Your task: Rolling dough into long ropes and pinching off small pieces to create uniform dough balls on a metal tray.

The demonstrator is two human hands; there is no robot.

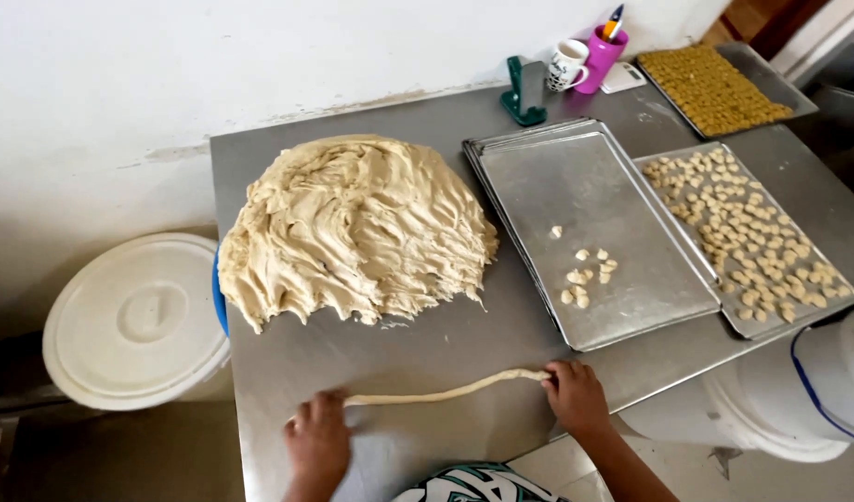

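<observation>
My left hand point(317, 439) rests on one end of the dough rope point(446, 390), fingers curled down over it, pressing it to the tabletop point(418, 344). My right hand point(576, 395) covers the other end, fingers bent over the thicker tip. Neither grip is wide open; both are loosely closed on the rope, though I cannot tell how tightly.

The rope lies between my two hands on the steel near the front edge. Its long axis runs left to right across me, rising a little toward the right, with a slight bow in the middle. It is thin by my left hand and thicker by my right.

Behind the rope, well apart from it, sits the big heap of dough point(357, 228). To its right lies a metal tray point(631, 279) with a few small dough pieces point(585, 274), and just beside that a second tray point(822, 311) with many more pieces. A third tray of darker pieces point(715, 88) stands at the far corner, near a mug point(566, 65) and a pink cup point(602, 56). A white lidded bucket point(134, 321) stands left of the tabletop.
</observation>
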